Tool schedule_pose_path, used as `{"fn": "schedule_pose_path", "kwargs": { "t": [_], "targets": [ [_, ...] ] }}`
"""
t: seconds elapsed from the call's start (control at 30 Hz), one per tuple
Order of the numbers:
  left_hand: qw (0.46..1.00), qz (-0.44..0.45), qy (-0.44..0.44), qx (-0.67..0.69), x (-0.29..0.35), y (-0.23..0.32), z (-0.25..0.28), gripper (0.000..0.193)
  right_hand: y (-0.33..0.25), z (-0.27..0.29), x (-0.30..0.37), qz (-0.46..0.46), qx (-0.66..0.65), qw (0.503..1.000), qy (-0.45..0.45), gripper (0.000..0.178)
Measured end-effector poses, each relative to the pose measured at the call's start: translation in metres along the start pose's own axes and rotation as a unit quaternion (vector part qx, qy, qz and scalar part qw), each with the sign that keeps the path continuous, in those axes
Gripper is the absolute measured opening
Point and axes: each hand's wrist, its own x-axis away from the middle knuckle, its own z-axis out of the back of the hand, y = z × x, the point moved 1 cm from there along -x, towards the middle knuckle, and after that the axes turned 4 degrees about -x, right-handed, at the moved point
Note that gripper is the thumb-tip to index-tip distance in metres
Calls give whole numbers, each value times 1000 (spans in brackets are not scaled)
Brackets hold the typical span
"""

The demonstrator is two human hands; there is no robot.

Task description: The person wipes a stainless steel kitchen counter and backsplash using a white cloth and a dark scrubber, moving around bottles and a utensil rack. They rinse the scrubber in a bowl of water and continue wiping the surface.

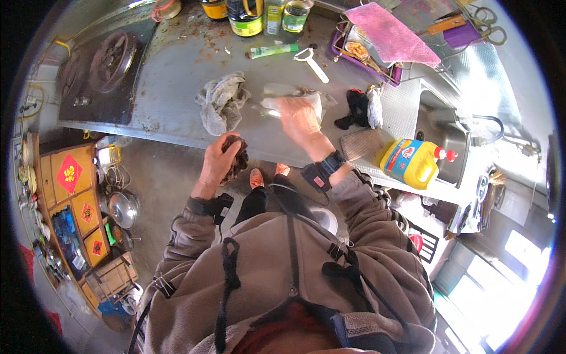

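My left hand [217, 164] is closed round a dark brown crumpled rag [239, 154], held just off the counter's front edge. On the metal counter [171, 76], my right hand [299, 121] presses down on a white crumpled cloth [323, 106], its fingertips partly hidden in the folds. A grey bunched towel [223, 103] lies between the two hands, toward the left. Right of my right hand are a black cloth [355, 109] and a small white cloth [375, 106].
A white peeler [312, 64] and a green tube [272, 51] lie farther back. Jars and bottles [244, 17] line the back. At right stand a yellow detergent bottle [410, 163], a brown pad [361, 143], a sink [451, 124] and a purple basket [389, 75]. The gas stove [109, 65] is left.
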Motion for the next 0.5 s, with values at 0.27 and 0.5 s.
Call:
{"fn": "schedule_pose_path", "kwargs": {
  "t": [0.27, 0.5],
  "targets": [
    [993, -90, -8, -82, -20, 5, -21, 38, 25, 24, -9, -149, -40, 988, 14, 35],
    [910, -68, -123, -390, -55, 4, -59, 60, 36, 45, 6, -139, -86, 986, -33, 56]
  ]
}}
